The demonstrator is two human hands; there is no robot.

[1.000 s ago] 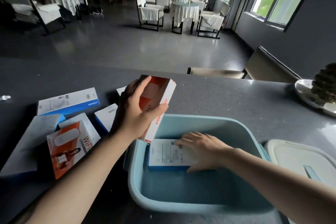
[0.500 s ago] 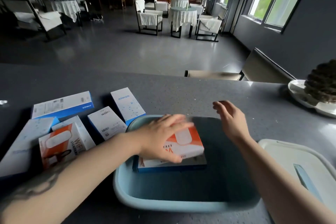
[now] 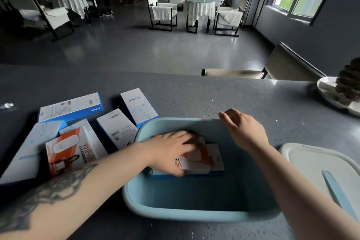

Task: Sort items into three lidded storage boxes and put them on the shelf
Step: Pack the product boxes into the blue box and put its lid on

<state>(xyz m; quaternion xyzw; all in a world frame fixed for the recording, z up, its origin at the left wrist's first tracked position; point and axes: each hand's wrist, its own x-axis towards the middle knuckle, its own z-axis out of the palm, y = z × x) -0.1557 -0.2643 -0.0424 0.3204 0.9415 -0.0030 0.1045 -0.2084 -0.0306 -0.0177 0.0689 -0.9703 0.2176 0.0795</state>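
Note:
A light blue storage box [image 3: 194, 214] stands open on the grey counter in front of me. Inside it an orange and white WiFi carton [image 3: 196, 161] lies on top of a blue and white carton [image 3: 216, 156]. My left hand [image 3: 171, 150] rests flat on the orange carton, thumb at its near edge. My right hand [image 3: 241, 128] hovers above the box's far rim, fingers loosely bent, holding nothing. The box's white lid [image 3: 315, 169] lies to the right of it.
Left of the storage box lie several cartons: another orange WiFi carton [image 3: 68, 150], an Anker carton [image 3: 138, 109], a long Anker carton [image 3: 72, 109] and a white carton [image 3: 116, 128]. A white dish with a dark cone-shaped object [image 3: 335, 93] sits far right.
My left hand carried the orange carton from above the rim down onto the blue and white carton in the box. My right hand left that carton and rose over the far rim.

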